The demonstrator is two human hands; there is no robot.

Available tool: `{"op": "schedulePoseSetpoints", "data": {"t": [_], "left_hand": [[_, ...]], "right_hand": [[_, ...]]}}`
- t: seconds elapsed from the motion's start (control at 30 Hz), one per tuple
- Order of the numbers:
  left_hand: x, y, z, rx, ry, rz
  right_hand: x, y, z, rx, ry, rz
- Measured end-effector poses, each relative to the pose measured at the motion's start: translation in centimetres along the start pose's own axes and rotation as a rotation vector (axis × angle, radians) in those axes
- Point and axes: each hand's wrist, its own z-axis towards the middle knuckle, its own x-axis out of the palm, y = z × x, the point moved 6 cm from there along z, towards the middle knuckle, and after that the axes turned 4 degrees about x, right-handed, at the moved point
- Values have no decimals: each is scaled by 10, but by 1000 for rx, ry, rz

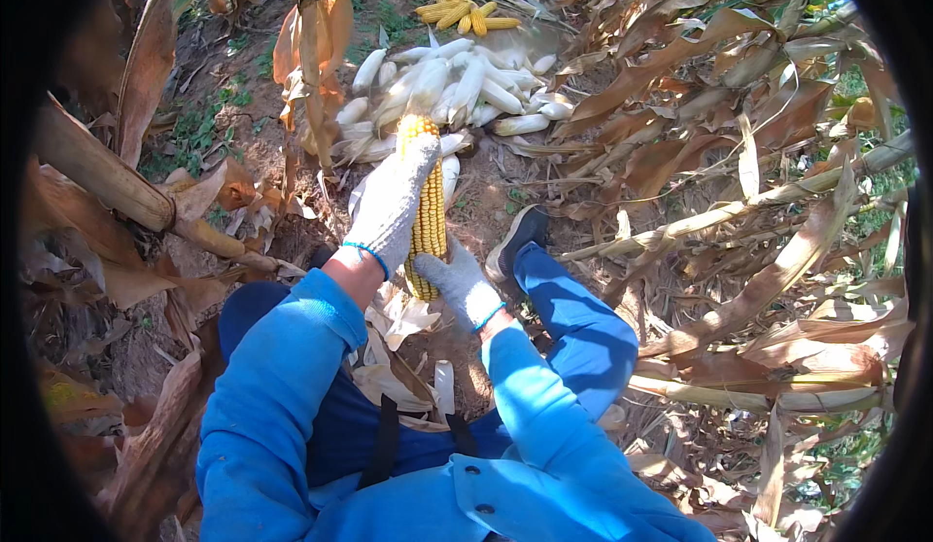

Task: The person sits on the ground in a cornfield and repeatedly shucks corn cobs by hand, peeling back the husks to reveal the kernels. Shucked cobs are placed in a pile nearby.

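Observation:
Both of my hands wear pale knitted work gloves and hold one husked ear of yellow corn [428,214]. Its rows of kernels are bare, and the ear slants slightly with its upper end away from me. Wrapped around the upper part is my left hand [393,196], its thumb lying along the kernels near the tip. My right hand [455,283] grips the lower end, thumb across the kernels. Just beyond the ear lies a heap of corn ears in white husks [466,90]. Loose pale husk pieces [401,319] are on the ground below my hands.
Farther off is a small pile of husked yellow ears [463,13]. Dry corn stalks [729,214] lean across the right side, and a thick stalk [109,166] juts in from the left. One upright stalk [310,61] stands left of the heap. My shoe [519,243] rests on the soil.

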Motion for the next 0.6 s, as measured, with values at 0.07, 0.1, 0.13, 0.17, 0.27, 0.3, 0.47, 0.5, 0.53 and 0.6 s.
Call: {"op": "schedulePoseSetpoints", "data": {"t": [0.07, 0.1, 0.13, 0.17, 0.27, 0.3, 0.47, 0.5, 0.53, 0.6], "left_hand": [[-4, -2, 1, 41, 22, -25], [-7, -3, 0, 41, 22, -33], [-10, -4, 0, 47, -12, -118], [-12, -3, 0, 27, -15, -125], [-11, -2, 1, -3, -38, -201], [-9, -3, 2, -10, -33, -202], [-12, -2, 6, -67, -28, -163], [-11, 1, 5, -84, -4, -140], [-13, 4, 4, -157, 61, 30], [-8, 8, 1, -108, 144, 140]], "right_hand": [[13, -23, -4, 138, 56, 87], [17, -32, -9, 149, 49, 243], [16, -37, -11, 149, 60, 212], [12, -45, -15, 212, 28, 187], [10, -49, -19, 212, 74, 238], [10, -51, -19, 237, 56, 271], [12, -68, -26, 473, -17, 50], [15, -64, -27, 330, 34, -285], [21, -60, -29, 186, 74, -609], [30, -79, -39, 180, 306, -1294]]}}
